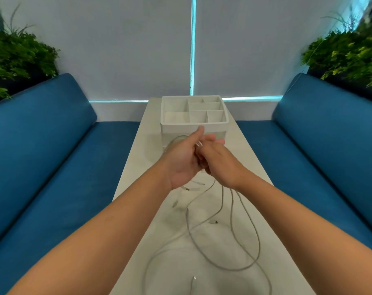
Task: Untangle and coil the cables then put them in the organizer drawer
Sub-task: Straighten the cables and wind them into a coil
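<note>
Several thin grey-white cables (236, 237) lie tangled in loose loops over the near half of the white table (251, 162). Both hands are raised together just in front of the white organizer (193, 124), which has several open compartments on top. My left hand (183, 160) holds a bunch of cable strands, with white connector ends (198, 144) sticking out between the two hands. My right hand (219, 162) grips the same bunch from the right. Strands hang from the hands down to the table. A loop (174, 139) shows behind my left hand. The organizer's front is mostly hidden by the hands.
The narrow table runs away from me between two blue upholstered benches (59, 167). Green plants (14, 58) stand behind each bench back. A grey blind wall closes off the far end. Loose plug ends (215, 222) lie on the tabletop.
</note>
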`<move>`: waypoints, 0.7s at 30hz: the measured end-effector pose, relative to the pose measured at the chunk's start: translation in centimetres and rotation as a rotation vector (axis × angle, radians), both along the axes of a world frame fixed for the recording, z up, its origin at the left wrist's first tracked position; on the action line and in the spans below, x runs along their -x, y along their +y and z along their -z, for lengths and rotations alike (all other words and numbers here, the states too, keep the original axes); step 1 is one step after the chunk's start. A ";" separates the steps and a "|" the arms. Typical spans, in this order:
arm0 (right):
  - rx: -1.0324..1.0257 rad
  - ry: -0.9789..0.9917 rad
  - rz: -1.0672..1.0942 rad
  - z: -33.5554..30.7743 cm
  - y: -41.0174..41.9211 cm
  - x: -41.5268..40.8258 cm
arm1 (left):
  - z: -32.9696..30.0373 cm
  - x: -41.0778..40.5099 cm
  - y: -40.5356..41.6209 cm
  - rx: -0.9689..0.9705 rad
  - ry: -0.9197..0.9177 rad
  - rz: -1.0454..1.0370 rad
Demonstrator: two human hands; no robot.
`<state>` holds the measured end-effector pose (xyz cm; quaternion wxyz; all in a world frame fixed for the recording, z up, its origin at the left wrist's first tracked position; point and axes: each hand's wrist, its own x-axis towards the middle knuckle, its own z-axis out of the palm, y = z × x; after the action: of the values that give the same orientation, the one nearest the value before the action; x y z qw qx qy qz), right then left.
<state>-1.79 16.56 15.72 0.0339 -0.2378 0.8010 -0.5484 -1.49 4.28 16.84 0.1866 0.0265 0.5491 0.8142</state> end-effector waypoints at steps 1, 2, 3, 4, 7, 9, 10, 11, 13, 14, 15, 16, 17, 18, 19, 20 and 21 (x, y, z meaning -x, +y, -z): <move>0.013 -0.041 -0.027 -0.1 0.1 0.0 | -0.4 0.0 0.3 0.031 0.028 -0.030; 0.027 -0.080 -0.052 -0.1 0.3 -0.1 | -0.8 0.1 0.4 0.019 0.046 -0.056; 0.028 -0.112 -0.076 0.2 0.7 -0.1 | -1.1 0.3 0.3 -0.047 0.053 -0.085; 0.008 -0.140 -0.100 0.7 1.1 -0.2 | -1.4 0.5 0.0 -0.160 0.049 -0.122; -0.124 -0.159 -0.134 3.1 2.2 -0.4 | -2.0 1.0 -1.3 -0.446 0.014 -0.225; -0.147 -0.145 -0.101 4.1 2.7 -0.5 | -2.0 1.2 -2.3 -0.444 0.004 -0.261; -0.181 -0.121 -0.084 4.3 2.8 -0.6 | -1.8 1.2 -2.8 -0.434 0.003 -0.288; -0.246 -0.082 -0.065 4.5 3.0 -0.6 | -1.7 1.3 -3.3 -0.434 0.002 -0.320; -0.362 -0.027 -0.022 4.8 3.4 -0.7 | -1.5 1.2 -4.2 -0.434 -0.002 -0.380; -0.378 -0.022 -0.008 4.9 3.6 -0.7 | -1.3 1.1 -4.6 -0.427 -0.004 -0.403; -0.358 -0.032 -0.010 4.9 3.8 -0.7 | -1.2 1.1 -5.0 -0.423 -0.007 -0.424; -0.300 -0.060 -0.029 4.8 3.9 -0.8 | -1.0 1.0 -5.3 -0.421 -0.011 -0.444; -0.219 -0.109 -0.058 4.7 3.9 -0.8 | -0.8 1.1 -5.8 -0.416 -0.015 -0.465; -0.137 -0.183 -0.098 4.6 4.0 -1.0 | -0.5 1.2 -6.2 -0.406 -0.017 -0.489; -0.066 -0.269 -0.143 4.4 3.9 -1.1 | -0.3 1.3 -6.7 -0.390 -0.017 -0.513; -0.033 -0.335 -0.182 4.2 3.9 -1.3 | -0.1 1.4 -7.1 -0.374 -0.019 -0.533; -0.057 -0.344 -0.196 4.4 3.9 -1.4 | 0.0 1.4 -7.4 -0.365 -0.023 -0.548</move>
<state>-0.34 20.43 11.36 0.2299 -0.2164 0.7717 -0.5521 -2.93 -3.13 16.86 -0.0409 -0.0985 0.3785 0.9194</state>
